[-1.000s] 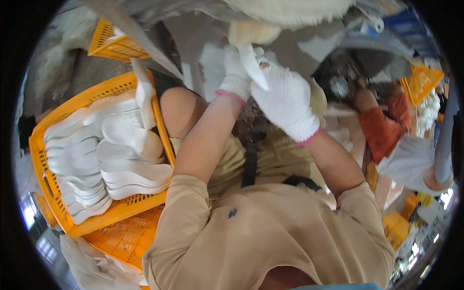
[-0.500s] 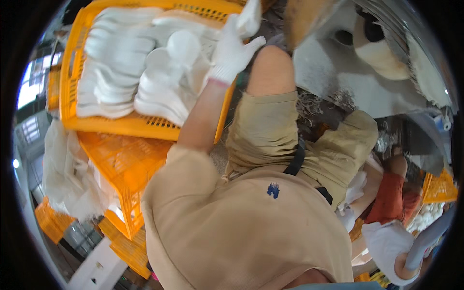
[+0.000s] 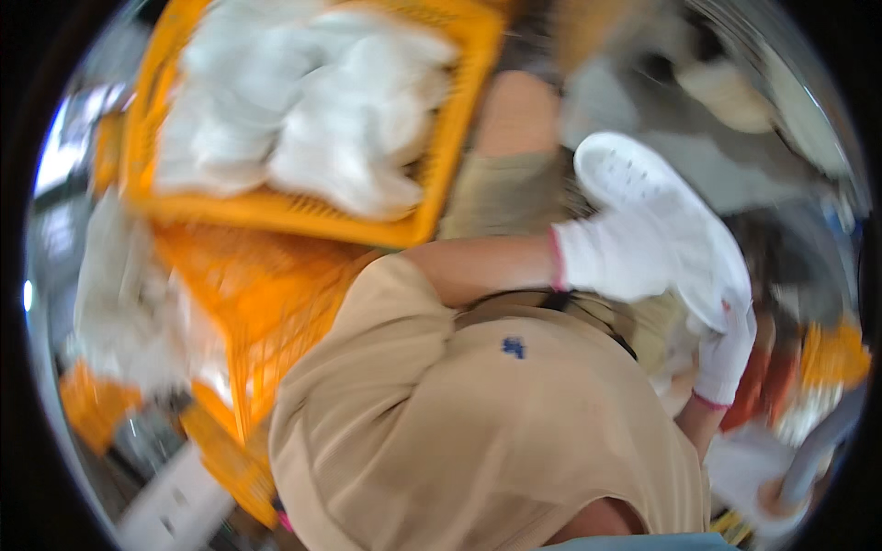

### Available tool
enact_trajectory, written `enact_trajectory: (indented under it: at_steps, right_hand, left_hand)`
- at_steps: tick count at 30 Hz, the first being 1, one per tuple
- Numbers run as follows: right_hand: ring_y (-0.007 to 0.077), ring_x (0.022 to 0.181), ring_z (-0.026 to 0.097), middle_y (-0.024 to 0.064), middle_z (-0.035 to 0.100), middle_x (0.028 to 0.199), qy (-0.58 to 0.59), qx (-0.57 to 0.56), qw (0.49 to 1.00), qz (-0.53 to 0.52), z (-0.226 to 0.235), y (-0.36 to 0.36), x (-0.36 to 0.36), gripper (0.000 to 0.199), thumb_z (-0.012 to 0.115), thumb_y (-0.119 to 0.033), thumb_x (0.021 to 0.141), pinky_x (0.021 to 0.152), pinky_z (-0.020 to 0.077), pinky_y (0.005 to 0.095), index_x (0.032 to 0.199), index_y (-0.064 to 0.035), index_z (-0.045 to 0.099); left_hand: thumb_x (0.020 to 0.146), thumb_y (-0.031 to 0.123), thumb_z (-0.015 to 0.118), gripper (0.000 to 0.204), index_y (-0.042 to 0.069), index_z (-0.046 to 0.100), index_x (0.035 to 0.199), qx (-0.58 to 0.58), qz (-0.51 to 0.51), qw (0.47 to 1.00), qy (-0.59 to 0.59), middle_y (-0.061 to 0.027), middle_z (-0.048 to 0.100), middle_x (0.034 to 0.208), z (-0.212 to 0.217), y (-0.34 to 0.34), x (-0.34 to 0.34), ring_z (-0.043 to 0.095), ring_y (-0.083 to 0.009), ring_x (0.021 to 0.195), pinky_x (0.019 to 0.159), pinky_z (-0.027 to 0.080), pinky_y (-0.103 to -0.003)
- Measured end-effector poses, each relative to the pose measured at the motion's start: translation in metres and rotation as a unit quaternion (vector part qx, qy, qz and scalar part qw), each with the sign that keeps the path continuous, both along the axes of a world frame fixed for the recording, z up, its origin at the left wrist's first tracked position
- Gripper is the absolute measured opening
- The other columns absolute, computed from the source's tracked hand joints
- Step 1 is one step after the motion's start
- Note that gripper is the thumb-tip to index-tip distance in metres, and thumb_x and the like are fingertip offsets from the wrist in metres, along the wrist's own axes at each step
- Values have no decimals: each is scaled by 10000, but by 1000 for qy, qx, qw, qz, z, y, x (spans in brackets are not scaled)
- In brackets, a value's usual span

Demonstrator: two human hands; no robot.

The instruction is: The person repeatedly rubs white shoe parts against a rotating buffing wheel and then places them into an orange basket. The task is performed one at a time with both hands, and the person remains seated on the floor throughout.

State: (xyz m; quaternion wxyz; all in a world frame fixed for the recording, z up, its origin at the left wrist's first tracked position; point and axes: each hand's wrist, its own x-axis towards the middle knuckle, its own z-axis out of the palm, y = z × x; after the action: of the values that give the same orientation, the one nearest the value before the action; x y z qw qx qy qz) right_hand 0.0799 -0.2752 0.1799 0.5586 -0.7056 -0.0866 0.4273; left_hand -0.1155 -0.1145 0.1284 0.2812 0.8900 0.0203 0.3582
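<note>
left hand [image 3: 629, 253] holds white sole [image 3: 641, 179], right hand [image 3: 730, 347] apparently touching.

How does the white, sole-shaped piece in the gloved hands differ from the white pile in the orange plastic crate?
The white, sole-shaped piece is single; the white pile, several. Both gloved hands touch the piece; the pile lies in the orange plastic crate. Small holes show in the piece; the pile is too blurred. Both are white.
</note>
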Motion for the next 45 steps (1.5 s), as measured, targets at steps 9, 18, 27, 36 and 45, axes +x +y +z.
enact_trajectory:
  at_steps: [9, 18, 27, 36, 45]
  right_hand:
    - [332, 1062, 694, 203, 717, 1123, -347, -59, 936, 15, -2, -29, -39, 451, 654, -228, 977, 901, 530, 405, 1336, 29, 564]
    - [365, 921, 730, 250, 693, 1019, -501, 3, 864, 42, -11, 67, 36, 378, 633, -140, 952, 793, 566, 391, 1290, 22, 581]
    - [449, 899, 676, 249, 666, 875, -486, 61, 872, 26, -46, 140, 86, 261, 602, -216, 925, 757, 545, 473, 1013, 19, 670]
    - [502, 981, 677, 311, 718, 996, -464, -40, 882, 73, -43, 181, 91, 472, 583, -370, 898, 942, 541, 525, 1089, 44, 705]
    - [418, 1064, 706, 279, 691, 1183, -509, 4, 861, 12, -5, 89, 75, 722, 704, -313, 795, 973, 548, 438, 1384, 73, 540]
  left_hand:
    - [959, 77, 707, 375, -10, 614, 1312, -877, -50, 464, -118, -135, 696, 1211, -57, 12, 166, 693, -278, 1071, 979, 571, -431]
    - [1057, 211, 541, 374, -11, 565, 1356, -843, -65, 511, -156, -145, 644, 1327, -52, 76, 226, 611, -300, 1235, 1099, 475, -442]
    - [1040, 274, 576, 402, 32, 613, 1360, -737, 156, 646, 124, -149, 689, 1282, -131, 175, 172, 642, -274, 1211, 1051, 492, -429]
    - [922, 242, 799, 407, -14, 713, 1226, -606, 121, 751, 233, -42, 735, 1049, -66, 91, 103, 648, -70, 873, 719, 535, -256]
    - [1059, 204, 551, 394, -30, 565, 1376, -819, 51, 560, -118, -133, 648, 1312, -67, 67, 236, 631, -285, 1204, 1076, 505, -414]
